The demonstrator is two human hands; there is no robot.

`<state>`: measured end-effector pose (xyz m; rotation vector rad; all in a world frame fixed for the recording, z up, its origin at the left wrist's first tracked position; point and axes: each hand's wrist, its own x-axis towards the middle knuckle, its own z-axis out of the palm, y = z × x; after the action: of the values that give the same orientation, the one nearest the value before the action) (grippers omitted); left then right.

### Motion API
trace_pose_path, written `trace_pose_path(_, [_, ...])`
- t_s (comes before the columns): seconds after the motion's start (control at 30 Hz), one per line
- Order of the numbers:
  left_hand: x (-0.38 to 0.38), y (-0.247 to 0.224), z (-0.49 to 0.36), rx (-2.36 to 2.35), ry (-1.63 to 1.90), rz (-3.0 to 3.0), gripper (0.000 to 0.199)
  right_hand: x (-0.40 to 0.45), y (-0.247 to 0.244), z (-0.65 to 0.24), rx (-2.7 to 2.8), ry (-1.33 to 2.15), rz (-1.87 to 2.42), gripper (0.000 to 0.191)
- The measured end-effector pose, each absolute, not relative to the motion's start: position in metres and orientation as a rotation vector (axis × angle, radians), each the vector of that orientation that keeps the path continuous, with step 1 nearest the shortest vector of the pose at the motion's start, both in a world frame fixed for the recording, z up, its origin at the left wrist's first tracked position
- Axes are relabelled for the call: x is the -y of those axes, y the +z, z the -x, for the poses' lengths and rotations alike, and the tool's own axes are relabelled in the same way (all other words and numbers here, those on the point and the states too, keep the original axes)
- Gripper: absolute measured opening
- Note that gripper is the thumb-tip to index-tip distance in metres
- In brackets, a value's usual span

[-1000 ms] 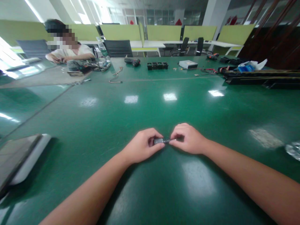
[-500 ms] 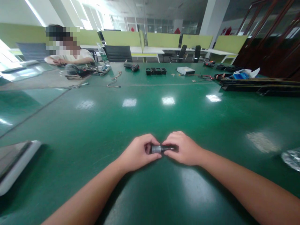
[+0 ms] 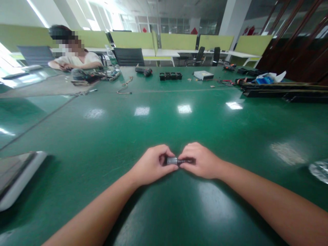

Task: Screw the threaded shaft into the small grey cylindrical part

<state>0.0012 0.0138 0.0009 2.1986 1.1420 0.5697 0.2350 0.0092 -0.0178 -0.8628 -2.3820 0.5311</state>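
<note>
Between my two hands, low over the green table (image 3: 164, 126), lies a short silver-grey cylinder (image 3: 172, 160) with a thin dark shaft (image 3: 189, 160) running out to its right. The exact kind of part cannot be made out. My left hand (image 3: 150, 167) grips the cylinder between thumb and fingers, from the left side. From the right, my right hand (image 3: 201, 161) pinches the piece where the cylinder narrows to the shaft, its fingertips almost touching the left ones. The curled fingers hide both ends of the piece.
A light-edged flat device (image 3: 28, 171) sits at left; a clear, shiny object (image 3: 319, 171) at right. Along the far side are a black block (image 3: 170, 76), a silver box (image 3: 203, 75), a cable (image 3: 124, 87), dark long bars (image 3: 282, 91) and a seated person (image 3: 77, 61).
My hands keep hold of the same piece. The left thumb and fingertips have shifted slightly right, closer to the right hand. The whole view has moved a little.
</note>
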Motion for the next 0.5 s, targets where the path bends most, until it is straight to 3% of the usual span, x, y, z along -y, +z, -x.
trace_pose_path(0.5, [-0.0122, 0.0022, -0.0017, -1.152, 0.564, -2.213, 0.027, -0.0072, -0.0165, -0.2388, 2.393, 0.530, 0.863, 0.010])
